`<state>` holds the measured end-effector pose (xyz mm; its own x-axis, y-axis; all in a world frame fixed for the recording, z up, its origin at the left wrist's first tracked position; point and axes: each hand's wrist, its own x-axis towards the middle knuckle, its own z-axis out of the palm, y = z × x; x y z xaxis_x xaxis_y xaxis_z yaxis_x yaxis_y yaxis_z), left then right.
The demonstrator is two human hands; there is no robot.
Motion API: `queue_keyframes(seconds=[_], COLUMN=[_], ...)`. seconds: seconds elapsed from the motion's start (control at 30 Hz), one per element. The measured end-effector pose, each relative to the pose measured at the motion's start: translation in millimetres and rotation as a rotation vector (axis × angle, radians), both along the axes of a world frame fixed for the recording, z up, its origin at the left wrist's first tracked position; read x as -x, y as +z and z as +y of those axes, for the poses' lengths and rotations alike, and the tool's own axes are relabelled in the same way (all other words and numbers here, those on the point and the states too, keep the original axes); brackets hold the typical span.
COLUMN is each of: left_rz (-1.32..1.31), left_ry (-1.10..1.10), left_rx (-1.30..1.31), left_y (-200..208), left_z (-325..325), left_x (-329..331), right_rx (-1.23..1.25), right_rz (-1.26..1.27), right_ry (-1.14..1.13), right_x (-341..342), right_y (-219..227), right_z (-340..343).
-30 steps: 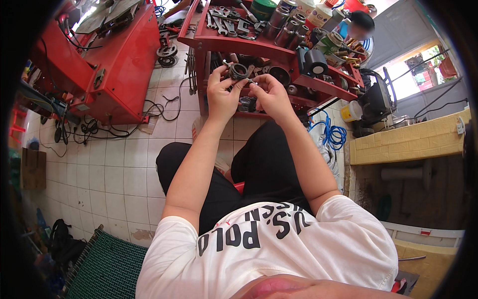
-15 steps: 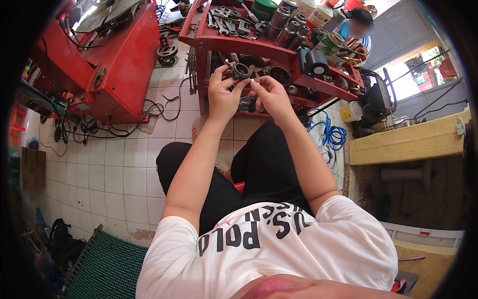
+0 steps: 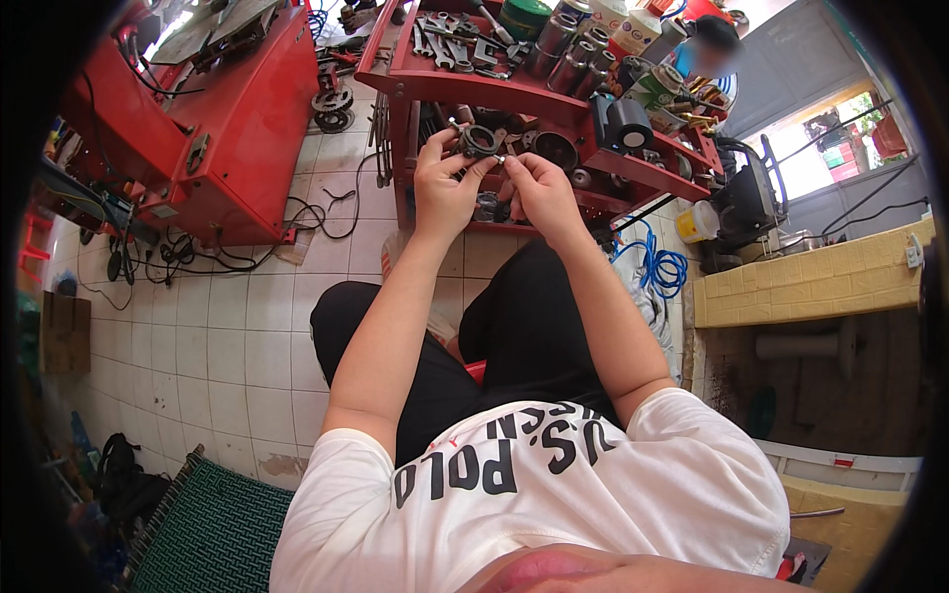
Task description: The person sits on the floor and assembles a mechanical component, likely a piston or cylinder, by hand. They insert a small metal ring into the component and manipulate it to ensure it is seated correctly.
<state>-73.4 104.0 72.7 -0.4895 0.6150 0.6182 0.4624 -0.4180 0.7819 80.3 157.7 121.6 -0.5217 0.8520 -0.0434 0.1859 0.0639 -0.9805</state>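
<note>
My left hand [image 3: 444, 195] is closed around a dark, ring-shaped metal part [image 3: 479, 141], held up in front of the red tool trolley [image 3: 395, 138]. Its round opening faces upward, and a small shiny piece shows at the part's far left side. On the right side of the ring sits a small bright metal piece that looks like a bolt [image 3: 500, 159]. The thumb and fingertips of my right hand [image 3: 547, 198] pinch at it. How far the bolt goes into the part is too small to tell.
Wrenches [image 3: 450, 44] and sockets [image 3: 566, 71] lie on the trolley's top, beside cans and bottles. Metal parts fill its lower shelf. A big red machine [image 3: 237, 138] stands left, with black cables [image 3: 178, 249] on the tiles. A blue hose [image 3: 664, 269] is coiled right. Someone sits beyond the trolley.
My right hand's fingertips have shifted slightly at the bolt, whose end now shows more. My left hand and the ring-shaped part have hardly moved.
</note>
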Motion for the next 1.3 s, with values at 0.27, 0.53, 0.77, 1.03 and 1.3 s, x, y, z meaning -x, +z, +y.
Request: queue_keyframes(seconds=[0.27, 0.53, 0.77, 1.03, 1.3], left_rz=[0.007, 0.010, 0.000, 0.005, 0.018], left_ry=[-0.011, -0.008, -0.014, -0.013, -0.007], left_rx=[-0.015, 0.000, 0.001, 0.008, 0.003], left_y=[-2.0, -0.4, 1.0, -0.3, -1.3], left_z=[0.7, -1.1, -1.7, -1.2, -1.4], left_x=[1.7, 0.5, 0.6, 0.5, 0.4], right_rx=[-0.013, 0.057, 0.051, 0.022, 0.084], right_rz=[0.027, -0.041, 0.029, 0.020, -0.013], right_ry=[-0.034, 0.010, 0.008, -0.014, -0.005], right_x=[2.8, -0.4, 0.3, 0.6, -1.2], right_y=[7.5, 9.2, 2.5, 8.8, 8.9], right_z=[-7.6, -5.9, -2.0, -6.4, -1.7])
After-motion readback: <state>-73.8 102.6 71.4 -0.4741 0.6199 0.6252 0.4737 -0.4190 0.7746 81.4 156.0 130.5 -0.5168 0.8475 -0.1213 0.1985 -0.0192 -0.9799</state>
